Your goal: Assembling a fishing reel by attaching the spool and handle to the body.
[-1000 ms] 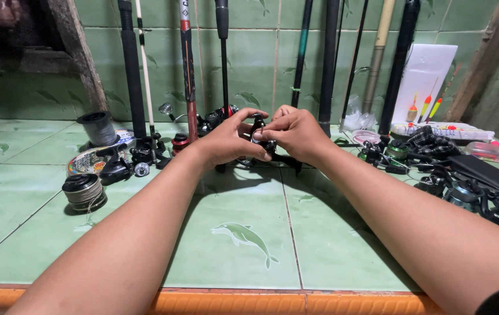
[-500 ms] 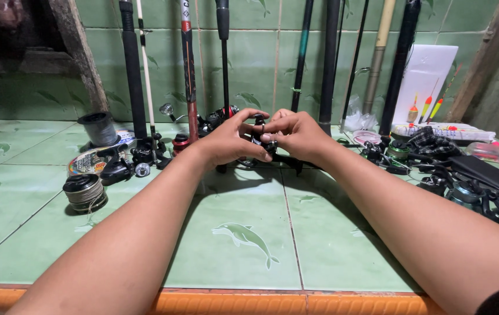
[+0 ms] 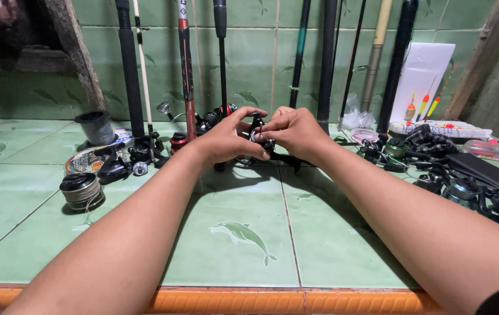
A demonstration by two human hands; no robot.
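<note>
Fingers [image 3: 243,125] of your left hand [image 3: 226,140] and right hand [image 3: 296,131] are clamping a black fishing reel [image 3: 259,133], steadying it above the desk [image 3: 243,256].

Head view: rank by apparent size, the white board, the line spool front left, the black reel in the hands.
1. white board
2. line spool, though it sits nearer the camera
3. black reel, partly hidden by the left hand and right hand, so unsure

Green tiled wall [image 3: 261,52], green tiled counter [image 3: 249,262], orange edge [image 3: 232,300]
</note>
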